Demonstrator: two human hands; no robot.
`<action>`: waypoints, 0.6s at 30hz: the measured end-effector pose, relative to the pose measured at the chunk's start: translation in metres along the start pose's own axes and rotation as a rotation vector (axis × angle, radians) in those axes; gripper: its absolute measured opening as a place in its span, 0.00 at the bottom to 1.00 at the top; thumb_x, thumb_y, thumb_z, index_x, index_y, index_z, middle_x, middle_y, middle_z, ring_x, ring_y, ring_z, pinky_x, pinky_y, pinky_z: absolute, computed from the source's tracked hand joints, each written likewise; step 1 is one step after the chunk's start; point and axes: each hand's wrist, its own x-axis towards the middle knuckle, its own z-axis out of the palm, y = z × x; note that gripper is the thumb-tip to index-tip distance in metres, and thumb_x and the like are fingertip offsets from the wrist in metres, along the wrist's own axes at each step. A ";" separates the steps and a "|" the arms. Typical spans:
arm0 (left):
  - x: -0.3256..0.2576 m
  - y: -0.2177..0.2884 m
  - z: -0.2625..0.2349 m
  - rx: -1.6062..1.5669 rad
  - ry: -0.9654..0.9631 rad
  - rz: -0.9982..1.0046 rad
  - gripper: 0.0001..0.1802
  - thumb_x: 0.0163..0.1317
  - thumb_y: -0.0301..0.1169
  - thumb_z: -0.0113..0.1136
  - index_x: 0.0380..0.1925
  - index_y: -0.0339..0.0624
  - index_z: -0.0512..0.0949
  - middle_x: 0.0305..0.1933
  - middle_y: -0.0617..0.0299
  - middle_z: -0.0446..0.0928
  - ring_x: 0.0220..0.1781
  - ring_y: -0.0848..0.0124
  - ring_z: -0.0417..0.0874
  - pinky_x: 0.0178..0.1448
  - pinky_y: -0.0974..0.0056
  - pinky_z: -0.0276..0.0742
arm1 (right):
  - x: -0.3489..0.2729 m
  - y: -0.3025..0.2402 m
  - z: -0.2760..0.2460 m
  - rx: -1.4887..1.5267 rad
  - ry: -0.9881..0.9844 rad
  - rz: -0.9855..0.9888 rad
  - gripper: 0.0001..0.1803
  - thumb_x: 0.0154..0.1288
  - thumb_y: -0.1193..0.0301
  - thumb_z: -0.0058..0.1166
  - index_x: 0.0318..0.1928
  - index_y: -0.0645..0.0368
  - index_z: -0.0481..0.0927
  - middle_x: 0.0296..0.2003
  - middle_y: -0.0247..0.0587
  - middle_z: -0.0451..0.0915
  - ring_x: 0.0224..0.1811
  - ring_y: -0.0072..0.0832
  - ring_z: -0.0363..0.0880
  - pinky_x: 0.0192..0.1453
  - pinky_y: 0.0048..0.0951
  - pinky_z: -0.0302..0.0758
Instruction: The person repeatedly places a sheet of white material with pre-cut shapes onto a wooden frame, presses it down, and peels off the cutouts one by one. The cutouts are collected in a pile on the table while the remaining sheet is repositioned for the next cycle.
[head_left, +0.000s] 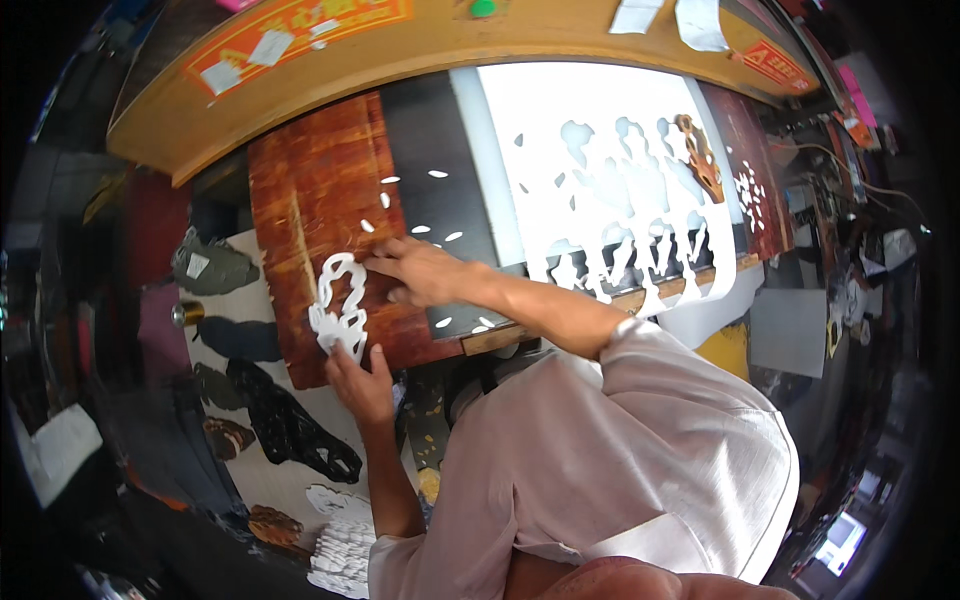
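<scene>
So both hands are on a white cut-out piece of thin sheet material with a looped, openwork outline (340, 305), which lies on a reddish-brown wooden board (320, 190) near the left edge of the surface (440, 170). The left hand (362, 385) comes up from the near edge and pinches the bottom of the cut-out between thumb and fingers, while the right hand (425, 272) reaches across with fingers spread fairly flat, fingertips pressing the upper right part of it against the board. Further right on the surface there's a big white sheet with a row of figure-shaped holes cut out of it (610, 180), and little white oval scraps (440, 175) lie scattered on the dark grey mat (435, 140) between the board and the sheet. Going by that, I'd say the cutting on that sheet looks largely done, and this one piece is out and being handled; a small stack of similar white pieces (340, 555) sits down below the near edge, so some look finished already.
</scene>
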 end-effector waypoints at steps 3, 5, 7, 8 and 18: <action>0.004 0.063 0.026 -0.512 -0.247 0.035 0.20 0.72 0.38 0.67 0.56 0.36 0.84 0.49 0.44 0.87 0.51 0.51 0.89 0.58 0.52 0.83 | -0.086 0.034 -0.025 0.062 0.187 0.070 0.31 0.64 0.65 0.69 0.67 0.57 0.81 0.64 0.54 0.80 0.68 0.51 0.77 0.73 0.45 0.75; 0.004 0.116 0.050 -0.642 -0.411 -0.039 0.19 0.72 0.39 0.67 0.56 0.38 0.85 0.45 0.49 0.89 0.46 0.62 0.91 0.54 0.59 0.84 | -0.137 0.066 -0.059 0.074 0.346 0.193 0.25 0.66 0.67 0.65 0.62 0.60 0.84 0.58 0.56 0.83 0.62 0.50 0.81 0.70 0.45 0.77; 0.009 0.171 0.077 -0.845 -0.584 -0.177 0.18 0.73 0.38 0.67 0.55 0.37 0.85 0.44 0.49 0.89 0.46 0.65 0.91 0.53 0.61 0.84 | -0.180 0.095 -0.097 0.163 0.478 0.438 0.20 0.69 0.69 0.63 0.59 0.62 0.85 0.54 0.56 0.85 0.55 0.46 0.86 0.63 0.41 0.81; 0.011 0.196 0.089 -0.790 -0.507 -0.012 0.17 0.74 0.34 0.66 0.55 0.33 0.84 0.40 0.56 0.87 0.43 0.71 0.88 0.49 0.64 0.83 | -0.200 0.107 -0.115 0.296 0.536 0.570 0.18 0.70 0.70 0.61 0.58 0.63 0.85 0.52 0.57 0.86 0.51 0.42 0.87 0.60 0.38 0.82; 0.056 0.302 0.134 -0.631 -0.503 -0.330 0.20 0.69 0.43 0.71 0.38 0.32 0.84 0.30 0.62 0.83 0.33 0.70 0.82 0.40 0.62 0.77 | -0.257 0.181 -0.142 0.717 0.558 0.569 0.21 0.75 0.69 0.63 0.64 0.66 0.83 0.47 0.46 0.90 0.47 0.28 0.86 0.56 0.29 0.82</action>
